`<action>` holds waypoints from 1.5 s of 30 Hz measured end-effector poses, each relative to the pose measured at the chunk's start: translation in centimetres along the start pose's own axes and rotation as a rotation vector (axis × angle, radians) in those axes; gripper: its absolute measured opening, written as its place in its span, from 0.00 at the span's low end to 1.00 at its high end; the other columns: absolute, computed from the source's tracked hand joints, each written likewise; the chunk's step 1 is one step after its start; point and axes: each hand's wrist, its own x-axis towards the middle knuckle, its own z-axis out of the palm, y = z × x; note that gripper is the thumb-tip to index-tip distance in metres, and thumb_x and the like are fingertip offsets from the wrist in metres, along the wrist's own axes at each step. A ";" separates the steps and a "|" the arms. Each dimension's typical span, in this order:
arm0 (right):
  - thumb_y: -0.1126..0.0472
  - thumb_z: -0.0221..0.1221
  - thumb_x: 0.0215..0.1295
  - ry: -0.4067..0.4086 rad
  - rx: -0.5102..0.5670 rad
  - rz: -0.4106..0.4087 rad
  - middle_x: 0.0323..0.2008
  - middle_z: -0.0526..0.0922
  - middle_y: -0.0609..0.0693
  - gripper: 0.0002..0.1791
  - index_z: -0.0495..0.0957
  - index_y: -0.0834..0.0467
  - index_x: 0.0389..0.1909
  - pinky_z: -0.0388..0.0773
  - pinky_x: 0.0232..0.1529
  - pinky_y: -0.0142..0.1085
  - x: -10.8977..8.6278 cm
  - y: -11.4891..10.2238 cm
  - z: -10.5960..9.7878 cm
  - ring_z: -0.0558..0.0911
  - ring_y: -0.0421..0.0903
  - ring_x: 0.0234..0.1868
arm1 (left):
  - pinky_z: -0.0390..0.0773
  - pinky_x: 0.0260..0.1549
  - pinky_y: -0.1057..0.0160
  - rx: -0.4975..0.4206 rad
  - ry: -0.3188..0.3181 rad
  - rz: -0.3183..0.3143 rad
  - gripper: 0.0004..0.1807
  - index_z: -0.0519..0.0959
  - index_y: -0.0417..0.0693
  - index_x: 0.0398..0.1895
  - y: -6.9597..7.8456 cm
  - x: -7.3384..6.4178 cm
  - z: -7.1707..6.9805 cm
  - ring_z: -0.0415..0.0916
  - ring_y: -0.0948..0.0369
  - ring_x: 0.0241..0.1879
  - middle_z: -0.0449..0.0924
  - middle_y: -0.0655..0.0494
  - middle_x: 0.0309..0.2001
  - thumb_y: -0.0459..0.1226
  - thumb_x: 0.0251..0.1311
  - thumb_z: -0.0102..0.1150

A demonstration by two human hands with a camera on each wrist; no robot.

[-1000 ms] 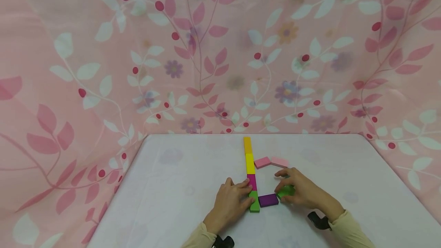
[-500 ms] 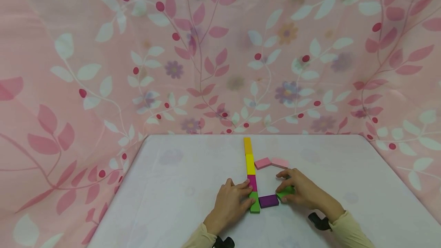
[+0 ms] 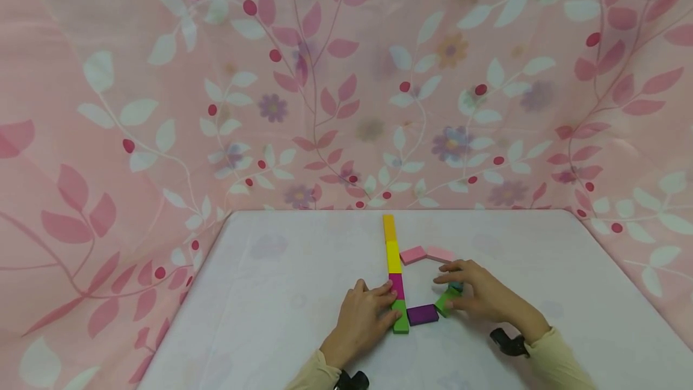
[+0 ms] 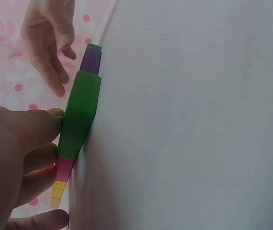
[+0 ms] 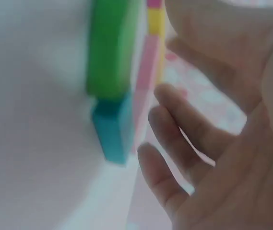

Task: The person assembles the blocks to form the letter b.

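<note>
A straight column of blocks runs away from me: a green block [image 3: 400, 318] nearest, then magenta [image 3: 397, 286], yellow [image 3: 393, 257] and orange [image 3: 389, 229]. My left hand [image 3: 361, 318] rests against its left side, fingertips on the magenta and green blocks. A purple block [image 3: 423, 315] lies right of the column's near end, followed by a second green block [image 3: 447, 302] set aslant. Beyond that is a teal block [image 3: 456, 286], partly hidden in the head view. My right hand [image 3: 482, 294] hovers beside these two; the right wrist view [image 5: 112, 134] shows its fingers spread and apart from them.
Two pink blocks [image 3: 413, 255] lie end to end right of the yellow block, at an angle to each other. All blocks lie on a white-covered table [image 3: 271, 269]. A pink floral cloth [image 3: 335, 77] hangs behind it.
My right hand has let go of the second green block and shifted slightly right, uncovering more of it and part of the teal block. My left hand has stayed in place.
</note>
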 end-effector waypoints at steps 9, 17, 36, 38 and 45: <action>0.53 0.74 0.64 0.163 -0.071 0.147 0.54 0.86 0.62 0.25 0.84 0.64 0.56 0.82 0.52 0.62 -0.5 2.1 -1.1 0.84 0.64 0.54 | 0.54 0.29 0.71 0.011 0.032 0.018 0.23 0.89 0.59 0.58 -0.2 -0.2 0.2 0.59 0.64 0.33 0.86 0.63 0.63 0.53 0.62 0.74; 0.51 0.75 0.63 0.108 -0.035 0.215 0.49 0.87 0.58 0.29 0.82 0.66 0.58 0.83 0.49 0.55 -0.4 2.9 -0.5 0.85 0.57 0.50 | 0.55 0.28 0.71 0.012 0.059 0.035 0.21 0.89 0.59 0.57 -0.2 -0.3 0.2 0.59 0.65 0.32 0.86 0.63 0.62 0.52 0.62 0.74; 0.53 0.76 0.62 0.098 -0.030 0.212 0.51 0.86 0.60 0.30 0.81 0.64 0.61 0.83 0.51 0.59 -0.6 3.0 -0.6 0.84 0.58 0.51 | 0.54 0.29 0.71 0.019 0.063 0.040 0.21 0.89 0.59 0.57 -0.1 -0.2 0.2 0.60 0.65 0.32 0.86 0.62 0.62 0.52 0.62 0.74; 0.53 0.75 0.62 0.096 -0.033 0.209 0.51 0.86 0.60 0.30 0.81 0.64 0.61 0.83 0.51 0.59 -0.6 3.1 -0.6 0.84 0.58 0.51 | 0.54 0.29 0.71 0.010 0.059 0.036 0.22 0.89 0.59 0.57 -0.1 -0.2 0.2 0.60 0.65 0.32 0.86 0.62 0.62 0.52 0.62 0.74; 0.52 0.76 0.62 0.086 -0.032 0.223 0.52 0.86 0.60 0.31 0.81 0.63 0.61 0.83 0.52 0.60 -0.7 3.3 -0.5 0.84 0.58 0.52 | 0.55 0.29 0.70 0.007 0.063 0.034 0.21 0.89 0.60 0.57 -0.2 -0.2 0.4 0.60 0.65 0.33 0.86 0.63 0.62 0.52 0.62 0.74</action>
